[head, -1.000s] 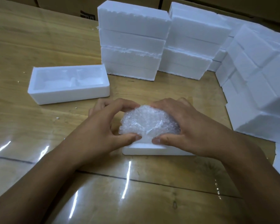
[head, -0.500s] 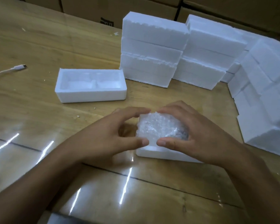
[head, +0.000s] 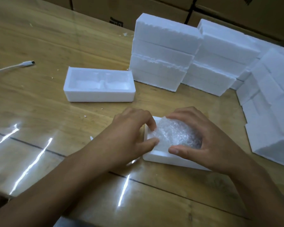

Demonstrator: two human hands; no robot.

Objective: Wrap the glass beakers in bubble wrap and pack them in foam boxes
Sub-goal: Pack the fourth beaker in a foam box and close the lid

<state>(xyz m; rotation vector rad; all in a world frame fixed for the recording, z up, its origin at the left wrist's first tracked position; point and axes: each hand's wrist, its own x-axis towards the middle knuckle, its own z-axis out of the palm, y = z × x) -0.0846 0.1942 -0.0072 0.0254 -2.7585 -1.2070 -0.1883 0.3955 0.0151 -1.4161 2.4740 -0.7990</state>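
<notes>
Low in the middle of the bench (head: 56,122), a bubble-wrapped bundle (head: 175,135) sitting in a white foam box (head: 156,157), with only the box's left end and near wall showing past the hands. Left hand (head: 131,135) curled at the bundle's left edge, thumb in front and fingertips behind, pinching the wrap there. Right hand (head: 208,141) cupped round the bundle's right side, thumb along the near face and fingers arched over the far one, gripping it. Glass inside the wrap not to be made out. Farther back and to the left, well apart from the hands, a second foam box (head: 98,96), lying open with moulded hollows in its floor. Just behind it to the right, two stacks of closed foam boxes (head: 162,54) side by side. Along the right edge, a pile of foam blocks (head: 272,104). At far left, a white cable (head: 25,63) lying on the bench, plug end toward the middle. Behind everything, cardboard cartons (head: 138,9).
</notes>
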